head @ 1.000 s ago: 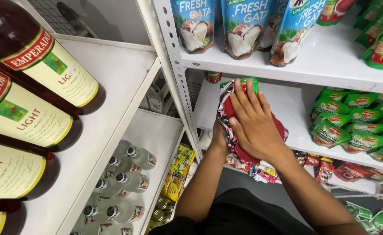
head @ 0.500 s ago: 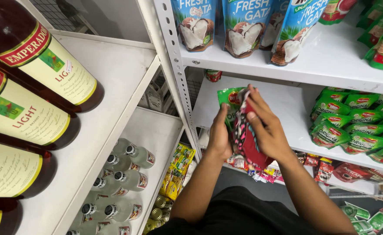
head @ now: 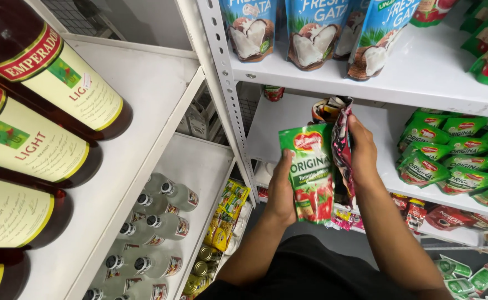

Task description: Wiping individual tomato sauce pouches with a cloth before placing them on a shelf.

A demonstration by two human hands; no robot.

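Note:
My left hand (head: 282, 191) grips the left side of a green and red sauce pouch (head: 309, 172), held upright in front of the middle shelf (head: 288, 119). Pressed against the pouch's right side are more pouches (head: 341, 139), edge-on and multicoloured, with my right hand (head: 361, 147) wrapped around them. Both hands hold this small stack together, just in front of the bare left part of the shelf.
More green sauce pouches (head: 449, 155) lie on the same shelf to the right. Blue coconut pouches (head: 310, 33) stand on the shelf above. Large brown bottles (head: 49, 83) lie at left, clear small bottles (head: 155, 222) and yellow packets (head: 227, 214) below.
My right hand lay over the pouches against the shelf. Both hands have since drawn the stack back and turned it, so the front pouch now faces me.

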